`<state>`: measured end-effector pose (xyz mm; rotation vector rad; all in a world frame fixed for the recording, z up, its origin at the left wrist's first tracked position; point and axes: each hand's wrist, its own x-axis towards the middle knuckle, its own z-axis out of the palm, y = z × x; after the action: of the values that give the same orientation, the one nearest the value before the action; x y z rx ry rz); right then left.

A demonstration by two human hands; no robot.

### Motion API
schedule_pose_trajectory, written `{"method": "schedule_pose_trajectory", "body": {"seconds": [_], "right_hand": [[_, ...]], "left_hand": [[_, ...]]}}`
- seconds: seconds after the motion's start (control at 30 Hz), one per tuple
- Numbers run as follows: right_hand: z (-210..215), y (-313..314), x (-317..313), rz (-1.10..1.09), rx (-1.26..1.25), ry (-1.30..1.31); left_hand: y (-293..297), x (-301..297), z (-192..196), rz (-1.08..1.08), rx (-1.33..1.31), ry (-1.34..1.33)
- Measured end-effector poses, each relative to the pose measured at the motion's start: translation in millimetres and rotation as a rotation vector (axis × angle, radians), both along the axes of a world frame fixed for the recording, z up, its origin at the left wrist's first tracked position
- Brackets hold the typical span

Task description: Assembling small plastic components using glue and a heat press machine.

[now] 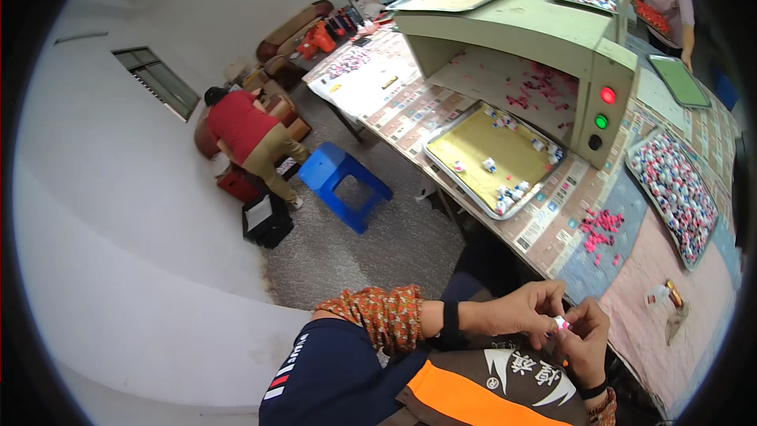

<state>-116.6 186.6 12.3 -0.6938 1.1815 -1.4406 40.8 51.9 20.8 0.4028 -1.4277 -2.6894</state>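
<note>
My left hand (524,309) and my right hand (587,338) meet in front of my apron at the table's edge. Both pinch a small white and pink plastic piece (561,323) between their fingertips; fingers partly cover it. Beyond them, a heap of small pink parts (602,230) lies on a blue cloth. A metal tray (487,140) with a yellowish lining holds several small white, blue and pink figures, mostly along its edges. To the right, another tray (629,159) is heaped with similar white, blue and pink pieces.
A pale green box-shaped machine (505,20) with lit red and green buttons stands on the table. Near my right hand lie a small clear bottle (655,295) and a crumpled scrap (676,323). A blue stool (343,181) and a bending person (248,130) are at left; others work behind.
</note>
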Motion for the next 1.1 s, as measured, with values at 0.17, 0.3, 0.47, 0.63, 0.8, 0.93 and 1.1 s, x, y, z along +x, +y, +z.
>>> {"method": "schedule_pose_trajectory", "body": {"seconds": [0.17,0.3,0.47,0.63,0.8,0.93,1.1], "right_hand": [[-3,4,3,0.045,-0.112,-0.022],[7,7,3,0.037,-0.098,-0.030],[8,11,-3,0.043,-0.128,-0.092],[9,11,-10,0.012,-0.099,-0.078],[14,9,-27,0.037,-0.090,-0.105],[14,12,-41,-0.028,-0.067,-0.108],[18,14,-59,-0.199,-0.003,-0.148]], "left_hand": [[5,6,3,0.000,0.024,0.002],[6,4,8,-0.009,0.062,-0.025],[2,-4,12,-0.057,0.082,-0.044],[-4,-13,13,-0.095,0.086,-0.070],[-14,-31,17,-0.157,0.100,-0.087],[-27,-55,28,-0.245,0.077,-0.133],[-50,-101,42,-0.377,-0.047,-0.174]]}}
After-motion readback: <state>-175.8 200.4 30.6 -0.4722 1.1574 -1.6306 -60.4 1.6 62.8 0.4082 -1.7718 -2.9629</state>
